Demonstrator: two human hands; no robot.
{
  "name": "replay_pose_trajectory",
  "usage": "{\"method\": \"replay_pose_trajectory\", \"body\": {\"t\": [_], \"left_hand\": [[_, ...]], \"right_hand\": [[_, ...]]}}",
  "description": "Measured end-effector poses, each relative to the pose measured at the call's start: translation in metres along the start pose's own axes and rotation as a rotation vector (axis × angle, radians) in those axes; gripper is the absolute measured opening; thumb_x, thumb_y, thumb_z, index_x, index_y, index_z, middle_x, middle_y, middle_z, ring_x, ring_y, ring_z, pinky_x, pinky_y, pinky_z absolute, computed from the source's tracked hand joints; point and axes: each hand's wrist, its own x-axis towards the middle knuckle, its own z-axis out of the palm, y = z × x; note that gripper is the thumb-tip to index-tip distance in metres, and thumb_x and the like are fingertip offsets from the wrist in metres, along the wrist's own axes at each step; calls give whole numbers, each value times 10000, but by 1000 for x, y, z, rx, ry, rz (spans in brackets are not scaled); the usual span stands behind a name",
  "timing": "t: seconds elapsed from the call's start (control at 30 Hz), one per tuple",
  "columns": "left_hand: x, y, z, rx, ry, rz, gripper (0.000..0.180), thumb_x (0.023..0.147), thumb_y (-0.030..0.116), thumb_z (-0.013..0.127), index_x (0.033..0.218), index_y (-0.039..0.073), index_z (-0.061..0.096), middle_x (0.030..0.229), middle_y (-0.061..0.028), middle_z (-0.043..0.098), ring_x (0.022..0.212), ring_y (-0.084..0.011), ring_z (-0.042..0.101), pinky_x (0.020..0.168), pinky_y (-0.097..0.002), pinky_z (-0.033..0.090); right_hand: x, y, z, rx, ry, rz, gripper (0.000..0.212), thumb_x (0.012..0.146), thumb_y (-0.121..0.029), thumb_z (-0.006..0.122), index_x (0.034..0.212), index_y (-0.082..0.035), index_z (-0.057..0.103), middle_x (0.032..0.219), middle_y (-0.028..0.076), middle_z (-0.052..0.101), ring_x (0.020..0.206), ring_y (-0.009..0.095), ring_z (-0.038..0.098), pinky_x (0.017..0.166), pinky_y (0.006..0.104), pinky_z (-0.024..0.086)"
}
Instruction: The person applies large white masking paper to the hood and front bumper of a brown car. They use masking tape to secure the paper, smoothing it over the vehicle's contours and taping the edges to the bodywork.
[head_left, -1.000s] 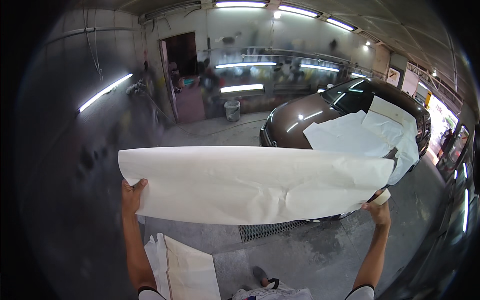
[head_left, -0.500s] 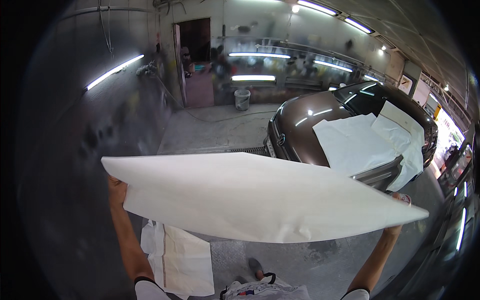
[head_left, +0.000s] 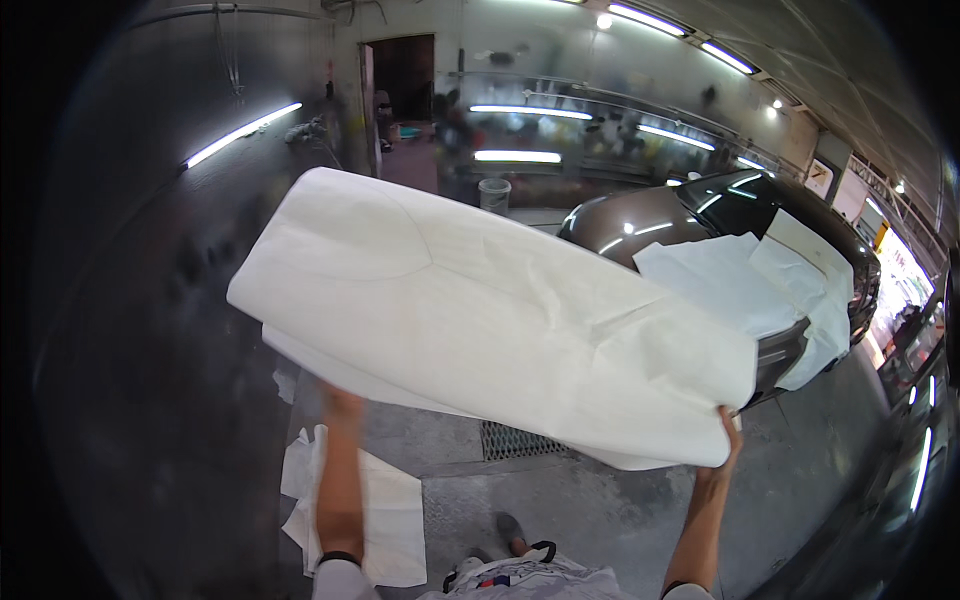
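Note:
A large white masking sheet, paper by its look, stretches across the view in front of me, folded over on itself and creased toward its right half. At its lower right corner my right hand grips the edge, fingers wrapped around it. My left hand is raised against the underside near the lower left edge; its fingers are blurred and hidden by the sheet. More white sheets drape over the front side of a brown car, whose bonnet is partly covered from sight.
Another pale sheet lies on the floor by my left forearm. A metal floor grate shows below the held sheet. Against the back wall stands a bucket, right of an open doorway. A dark wall rises at left.
The sheet's left end has swung up and away, so it now slants down to the right and shows more of its face. My left hand moved inward and under it; my right moved inward.

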Motion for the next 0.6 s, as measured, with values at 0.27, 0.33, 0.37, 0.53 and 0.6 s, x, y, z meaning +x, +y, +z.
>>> {"method": "replay_pose_trajectory", "body": {"t": [0.27, 0.33, 0.37, 0.53, 0.6], "left_hand": [[-228, -191, 35, 425, 12, -750, 539, 987, 344, 426, 1407, 7, 401, 1326, -136, 530, 1177, -226, 541, 1000, -380, 451], [-256, -176, 25, 475, 8, -786, 536, 978, 334, 439, 1400, 5, 406, 1316, -136, 536, 1170, -226, 545, 995, -379, 453], [-270, -169, 22, 487, 19, -802, 535, 973, 329, 446, 1397, 4, 409, 1311, -136, 538, 1166, -226, 546, 993, -379, 454], [-272, -154, 18, 548, 11, -781, 531, 950, 304, 479, 1381, 0, 424, 1287, -137, 551, 1149, -225, 554, 982, -379, 458], [-269, -148, 19, 569, 12, -767, 529, 941, 294, 492, 1375, -2, 430, 1277, -137, 556, 1142, -225, 558, 978, -379, 459]], "right_hand": [[-31, 115, -42, 30, -3, 355, 348, 866, -127, 685, 1180, -59, 553, 1062, 77, 617, 965, 195, 609, 856, 344, 507], [-31, 123, -66, -53, 0, 331, 289, 854, -104, 695, 1116, -53, 582, 1008, 72, 629, 927, 179, 613, 836, 328, 506], [-39, 119, -80, -92, 3, 329, 268, 850, -96, 699, 1092, -50, 592, 985, 69, 632, 911, 171, 613, 824, 320, 504], [-43, 97, -133, -339, 35, 348, 230, 859, -98, 701, 1065, -30, 625, 945, 44, 640, 862, 148, 608, 759, 288, 492], [-31, 83, -145, -719, 67, 240, 219, 902, -121, 662, 1093, -14, 645, 968, 54, 646, 884, 142, 611, 763, 290, 489]]}}
